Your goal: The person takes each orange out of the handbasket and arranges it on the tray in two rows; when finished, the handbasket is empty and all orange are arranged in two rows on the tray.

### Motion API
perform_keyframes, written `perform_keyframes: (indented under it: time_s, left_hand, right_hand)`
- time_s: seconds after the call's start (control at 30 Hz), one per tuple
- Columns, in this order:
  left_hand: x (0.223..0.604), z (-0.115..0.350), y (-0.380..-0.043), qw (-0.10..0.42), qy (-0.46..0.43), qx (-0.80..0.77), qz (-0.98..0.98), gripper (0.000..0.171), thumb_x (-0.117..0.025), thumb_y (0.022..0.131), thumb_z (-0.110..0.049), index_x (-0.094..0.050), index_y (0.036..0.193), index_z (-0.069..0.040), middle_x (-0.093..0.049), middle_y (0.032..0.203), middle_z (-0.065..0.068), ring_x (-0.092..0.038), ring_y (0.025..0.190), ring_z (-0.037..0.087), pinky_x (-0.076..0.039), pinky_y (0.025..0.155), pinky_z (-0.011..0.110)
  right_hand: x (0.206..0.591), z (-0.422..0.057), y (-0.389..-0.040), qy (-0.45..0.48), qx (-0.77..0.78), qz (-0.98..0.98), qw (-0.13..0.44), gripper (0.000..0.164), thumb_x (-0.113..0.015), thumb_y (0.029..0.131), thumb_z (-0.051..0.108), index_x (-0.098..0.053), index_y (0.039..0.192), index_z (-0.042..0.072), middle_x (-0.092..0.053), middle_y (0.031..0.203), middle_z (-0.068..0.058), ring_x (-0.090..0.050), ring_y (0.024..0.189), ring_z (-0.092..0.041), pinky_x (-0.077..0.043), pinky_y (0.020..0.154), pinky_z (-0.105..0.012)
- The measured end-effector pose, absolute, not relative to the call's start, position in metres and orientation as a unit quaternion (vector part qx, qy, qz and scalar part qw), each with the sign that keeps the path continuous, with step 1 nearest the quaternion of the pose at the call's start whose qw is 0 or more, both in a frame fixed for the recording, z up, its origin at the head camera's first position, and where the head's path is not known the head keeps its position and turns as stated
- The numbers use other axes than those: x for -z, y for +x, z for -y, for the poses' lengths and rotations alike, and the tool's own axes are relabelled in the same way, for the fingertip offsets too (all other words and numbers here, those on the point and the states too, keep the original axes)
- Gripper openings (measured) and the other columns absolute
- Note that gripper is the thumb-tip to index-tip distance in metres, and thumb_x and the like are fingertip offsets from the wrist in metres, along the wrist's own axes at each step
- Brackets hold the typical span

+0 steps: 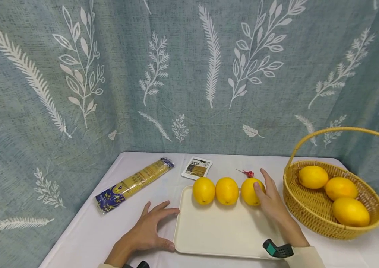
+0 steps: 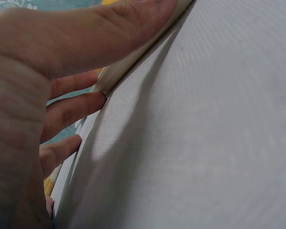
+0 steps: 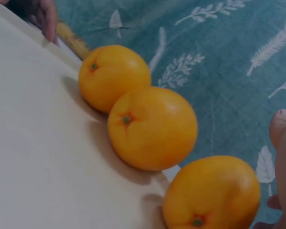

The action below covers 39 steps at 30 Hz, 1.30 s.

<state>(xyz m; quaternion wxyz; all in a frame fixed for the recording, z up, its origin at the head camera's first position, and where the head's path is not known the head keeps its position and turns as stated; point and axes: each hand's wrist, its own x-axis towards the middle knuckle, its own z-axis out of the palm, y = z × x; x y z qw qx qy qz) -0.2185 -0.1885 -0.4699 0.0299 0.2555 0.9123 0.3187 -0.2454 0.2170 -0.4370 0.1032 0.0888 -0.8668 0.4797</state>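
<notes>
Three oranges sit in a row along the far edge of a cream tray [image 1: 223, 234]: the left orange [image 1: 204, 191], the middle orange [image 1: 227, 191] and the right orange [image 1: 250, 193]. My left hand [image 1: 144, 232] spreads beside the tray, its thumb and forefinger touching the left rim; in the left wrist view the thumb [image 2: 100, 36] lies against that rim. Beside the right orange is my right hand [image 1: 273, 201], fingers extended. The right wrist view shows a gap between its thumb [image 3: 282, 126] and the right orange [image 3: 212, 195].
A yellow woven basket [image 1: 310, 219] with a tall handle stands on the right, holding three more oranges. Behind the tray lie a packet of spaghetti [image 1: 135, 184], a small white sachet [image 1: 197, 167] and a red-wrapped lollipop [image 1: 249, 174]. A patterned curtain [image 1: 182, 74] hangs behind the table.
</notes>
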Motion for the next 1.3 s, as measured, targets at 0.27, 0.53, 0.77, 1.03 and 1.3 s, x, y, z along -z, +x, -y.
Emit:
perform_keyframes:
  time_s: [0.27, 0.53, 0.77, 1.03, 1.3]
  left_hand:
    - [0.469, 0.192, -0.217, 0.024, 0.257, -0.318, -0.912, 0.100, -0.089, 0.053, -0.067, -0.059, 0.140, -0.027, -0.050, 0.152, 0.012, -0.035, 0.147, 0.041, 0.005, 0.120, 0.070]
    - [0.469, 0.190, -0.219, 0.029, 0.253, -0.314, -0.915, 0.100, -0.088, 0.053, -0.068, -0.059, 0.141, -0.028, -0.049, 0.153, 0.011, -0.034, 0.148, 0.040, 0.005, 0.121, 0.069]
    - [0.470, 0.190, -0.220, 0.031, 0.245, -0.313, -0.917, 0.099, -0.089, 0.054, -0.067, -0.059, 0.140, -0.028, -0.050, 0.153, 0.011, -0.035, 0.147, 0.041, 0.005, 0.120, 0.070]
    - [0.473, 0.190, -0.218, 0.027, 0.258, -0.320, -0.911, 0.099, -0.090, 0.054, -0.065, -0.059, 0.140, -0.026, -0.051, 0.152, 0.011, -0.035, 0.147, 0.042, 0.005, 0.120, 0.071]
    - [0.471, 0.190, -0.219, 0.032, 0.258, -0.318, -0.912, 0.099, -0.089, 0.055, -0.066, -0.059, 0.140, -0.027, -0.051, 0.152, 0.010, -0.034, 0.147, 0.041, 0.005, 0.120, 0.070]
  right_hand:
    - [0.412, -0.226, -0.237, 0.089, -0.500, 0.850, 0.142, 0.061, -0.041, 0.110, 0.027, -0.018, 0.159, -0.003, -0.016, 0.163, -0.032, -0.016, 0.149, -0.054, -0.024, 0.117, -0.070]
    - [0.397, -0.258, -0.219, 0.031, -0.473, 0.856, 0.207, 0.053, -0.048, 0.108, 0.027, -0.037, 0.153, 0.000, -0.043, 0.153, -0.024, -0.040, 0.140, -0.043, -0.041, 0.112, -0.018]
    - [0.391, -0.291, -0.209, -0.060, -0.450, 0.865, 0.215, 0.054, -0.049, 0.107, 0.032, -0.040, 0.152, 0.004, -0.045, 0.152, -0.022, -0.042, 0.138, -0.043, -0.045, 0.108, -0.028]
    - [0.386, -0.329, -0.199, -0.148, -0.415, 0.879, 0.181, 0.061, -0.049, 0.106, 0.031, -0.032, 0.156, 0.000, -0.033, 0.158, -0.029, -0.030, 0.142, -0.053, -0.035, 0.108, -0.071]
    - [0.382, -0.363, -0.196, -0.209, -0.293, 0.918, 0.167, 0.075, -0.062, 0.098, 0.017, -0.021, 0.156, -0.007, -0.023, 0.152, -0.041, -0.025, 0.135, -0.061, -0.028, 0.107, -0.077]
